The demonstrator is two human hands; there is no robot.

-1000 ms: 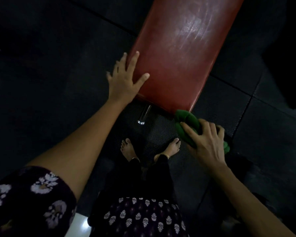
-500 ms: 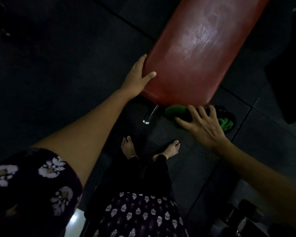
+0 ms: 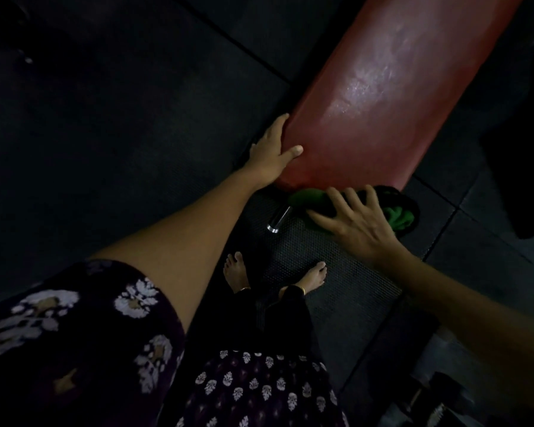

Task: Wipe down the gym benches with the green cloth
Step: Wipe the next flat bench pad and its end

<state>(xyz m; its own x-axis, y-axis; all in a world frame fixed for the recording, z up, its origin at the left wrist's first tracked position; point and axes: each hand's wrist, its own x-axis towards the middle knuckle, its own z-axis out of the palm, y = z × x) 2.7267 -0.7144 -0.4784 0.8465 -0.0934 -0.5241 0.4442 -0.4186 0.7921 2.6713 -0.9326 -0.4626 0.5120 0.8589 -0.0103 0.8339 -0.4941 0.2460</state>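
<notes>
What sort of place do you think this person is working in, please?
Most likely a gym: a red padded bench stands on dark rubber floor tiles, and what looks like a dumbbell lies at lower right.

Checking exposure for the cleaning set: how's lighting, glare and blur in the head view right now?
Head view: dim overall, floor mats near black; sheen streaks on the red bench pad; wide-angle bend toward the edges; right hand slightly soft on the green cloth, left hand on the pad's near corner reads sharper; the lower right corner is too dark to read.
</notes>
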